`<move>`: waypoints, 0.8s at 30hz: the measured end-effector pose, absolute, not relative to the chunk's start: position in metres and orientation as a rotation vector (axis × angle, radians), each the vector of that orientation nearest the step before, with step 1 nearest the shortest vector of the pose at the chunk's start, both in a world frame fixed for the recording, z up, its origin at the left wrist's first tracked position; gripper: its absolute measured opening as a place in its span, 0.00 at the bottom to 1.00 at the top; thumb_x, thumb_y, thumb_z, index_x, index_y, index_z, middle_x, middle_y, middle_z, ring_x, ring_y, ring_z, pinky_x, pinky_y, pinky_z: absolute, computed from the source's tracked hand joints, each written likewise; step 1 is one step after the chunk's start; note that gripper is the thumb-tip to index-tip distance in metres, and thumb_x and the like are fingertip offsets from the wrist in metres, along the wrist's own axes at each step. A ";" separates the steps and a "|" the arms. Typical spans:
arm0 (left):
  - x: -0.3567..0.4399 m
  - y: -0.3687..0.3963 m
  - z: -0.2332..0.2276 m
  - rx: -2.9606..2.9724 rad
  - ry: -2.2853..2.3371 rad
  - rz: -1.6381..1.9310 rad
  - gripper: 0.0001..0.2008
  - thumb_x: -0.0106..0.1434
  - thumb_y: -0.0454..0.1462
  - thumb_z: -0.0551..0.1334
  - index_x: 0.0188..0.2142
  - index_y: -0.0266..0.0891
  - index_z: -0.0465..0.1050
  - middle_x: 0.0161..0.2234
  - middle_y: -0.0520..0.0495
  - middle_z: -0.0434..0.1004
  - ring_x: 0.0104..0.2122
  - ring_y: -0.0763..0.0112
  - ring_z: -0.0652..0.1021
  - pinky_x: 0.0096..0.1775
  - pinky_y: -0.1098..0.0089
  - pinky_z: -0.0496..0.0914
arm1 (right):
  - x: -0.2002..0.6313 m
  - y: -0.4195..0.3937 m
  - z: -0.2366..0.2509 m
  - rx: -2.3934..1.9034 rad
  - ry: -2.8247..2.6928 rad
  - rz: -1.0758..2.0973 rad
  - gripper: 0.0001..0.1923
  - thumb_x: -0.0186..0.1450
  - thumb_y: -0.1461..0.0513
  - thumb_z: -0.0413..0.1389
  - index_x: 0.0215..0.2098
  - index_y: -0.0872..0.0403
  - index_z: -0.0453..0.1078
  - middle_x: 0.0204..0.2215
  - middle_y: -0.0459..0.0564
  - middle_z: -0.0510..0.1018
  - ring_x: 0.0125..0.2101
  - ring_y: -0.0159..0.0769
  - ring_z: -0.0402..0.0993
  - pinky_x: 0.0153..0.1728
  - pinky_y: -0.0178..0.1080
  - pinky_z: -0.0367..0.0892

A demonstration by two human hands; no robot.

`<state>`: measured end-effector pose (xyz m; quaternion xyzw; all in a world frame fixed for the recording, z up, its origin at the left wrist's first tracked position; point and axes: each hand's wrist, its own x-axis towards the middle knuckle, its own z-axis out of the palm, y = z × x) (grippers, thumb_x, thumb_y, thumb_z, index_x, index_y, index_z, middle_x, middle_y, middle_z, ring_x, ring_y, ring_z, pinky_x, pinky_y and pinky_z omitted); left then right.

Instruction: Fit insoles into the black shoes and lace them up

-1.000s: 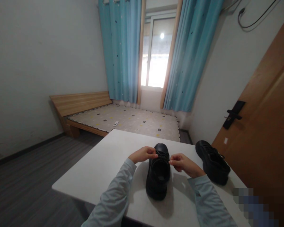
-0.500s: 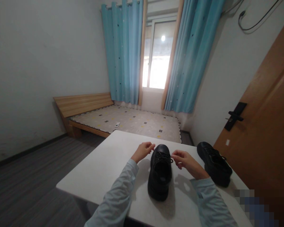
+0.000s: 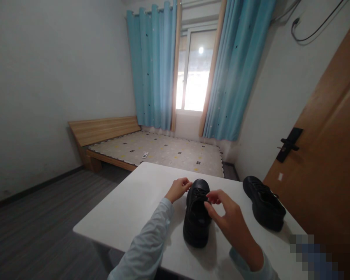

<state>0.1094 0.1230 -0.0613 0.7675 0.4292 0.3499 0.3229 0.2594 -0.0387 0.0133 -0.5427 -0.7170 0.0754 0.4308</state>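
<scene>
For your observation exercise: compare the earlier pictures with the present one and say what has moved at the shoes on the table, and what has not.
The right hand has lifted off the table and come in over the near shoe, fingertips at its laces. The left hand has stayed pinched beside the toe, at the lace end. The second shoe and the white table have not moved.

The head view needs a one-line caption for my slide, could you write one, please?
Both hands, left hand and right hand, work the laces of a black shoe on a white table; its mate sits alongside.
</scene>
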 end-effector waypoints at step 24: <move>0.104 0.124 -0.073 2.449 1.247 0.810 0.08 0.61 0.39 0.56 0.34 0.38 0.72 0.33 0.47 0.76 0.32 0.70 0.75 0.37 0.72 0.67 | 0.239 -0.060 -0.021 -1.793 -2.079 0.033 0.08 0.52 0.68 0.62 0.30 0.53 0.71 0.32 0.49 0.76 0.37 0.44 0.70 0.39 0.43 0.61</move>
